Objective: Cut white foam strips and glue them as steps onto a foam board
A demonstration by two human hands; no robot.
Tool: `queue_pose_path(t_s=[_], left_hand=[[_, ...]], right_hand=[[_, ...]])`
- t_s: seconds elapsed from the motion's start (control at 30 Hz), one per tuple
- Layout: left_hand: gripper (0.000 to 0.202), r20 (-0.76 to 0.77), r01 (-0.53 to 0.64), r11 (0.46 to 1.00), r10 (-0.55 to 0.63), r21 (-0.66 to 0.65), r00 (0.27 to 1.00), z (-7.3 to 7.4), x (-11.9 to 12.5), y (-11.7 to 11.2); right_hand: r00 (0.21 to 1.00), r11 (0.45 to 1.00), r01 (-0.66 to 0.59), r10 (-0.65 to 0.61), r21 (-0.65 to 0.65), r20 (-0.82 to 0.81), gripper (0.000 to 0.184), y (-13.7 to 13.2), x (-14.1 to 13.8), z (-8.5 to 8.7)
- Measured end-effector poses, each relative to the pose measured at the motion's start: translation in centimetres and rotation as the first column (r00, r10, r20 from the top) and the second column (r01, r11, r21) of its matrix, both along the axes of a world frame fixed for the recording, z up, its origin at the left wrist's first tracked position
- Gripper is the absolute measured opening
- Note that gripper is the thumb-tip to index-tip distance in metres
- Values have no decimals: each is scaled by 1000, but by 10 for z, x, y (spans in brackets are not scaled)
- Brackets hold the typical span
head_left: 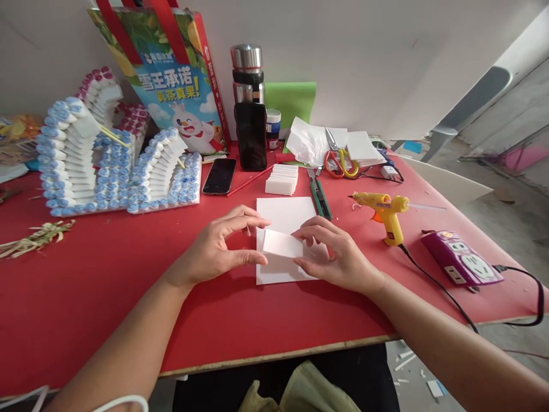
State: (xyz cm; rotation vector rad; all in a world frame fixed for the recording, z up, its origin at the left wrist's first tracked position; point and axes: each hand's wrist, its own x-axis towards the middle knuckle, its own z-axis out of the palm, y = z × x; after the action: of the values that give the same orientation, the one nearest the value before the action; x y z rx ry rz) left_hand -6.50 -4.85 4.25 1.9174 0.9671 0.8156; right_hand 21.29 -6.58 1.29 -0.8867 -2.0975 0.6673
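Observation:
A small white rectangular piece (282,243) is held between both hands above a larger white sheet (285,214) that lies on the red table (107,286). My left hand (218,249) pinches the piece's left end with thumb and fingers. At the piece's right end, my right hand (334,254) grips it with curled fingers. Just beyond the sheet stands a stack of similar small white pieces (282,179).
A yellow glue gun (383,209) and a purple power strip (461,257) lie to the right. A green utility knife (319,194), scissors (338,157), two phones (219,175), a steel flask (247,71), a printed bag (171,74) and a blue-white paper model (107,166) fill the back.

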Motion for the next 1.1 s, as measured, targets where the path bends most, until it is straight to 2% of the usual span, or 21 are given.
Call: queue_pose_path(t_s=[0.07,0.23,0.37,0.57,0.77,1.1], left_hand=[[48,-37,29,996,-32,-80,999,-2,-6,5],[29,-59,85,960,-104,-268,993,-5,-13,12],[26,-103,107,924,-155,-366,983,-2,-13,10],[22,-189,100,936,-172,-338,967,0,-11,8],[20,-209,105,941,-178,-321,961,-1,-12,9],[18,-250,100,958,-170,-270,953,-3,-11,10]], right_hand=[[999,1000,-6,8,-29,52,31,-3,1,3],[981,998,-52,54,-16,187,31,-10,-3,13],[975,998,-69,68,-4,213,35,-9,-7,7],[980,999,-49,51,-16,192,38,-4,-6,-5],[983,994,-88,77,58,169,34,-4,-8,-4],[980,995,-82,71,53,183,36,-3,-7,-5]])
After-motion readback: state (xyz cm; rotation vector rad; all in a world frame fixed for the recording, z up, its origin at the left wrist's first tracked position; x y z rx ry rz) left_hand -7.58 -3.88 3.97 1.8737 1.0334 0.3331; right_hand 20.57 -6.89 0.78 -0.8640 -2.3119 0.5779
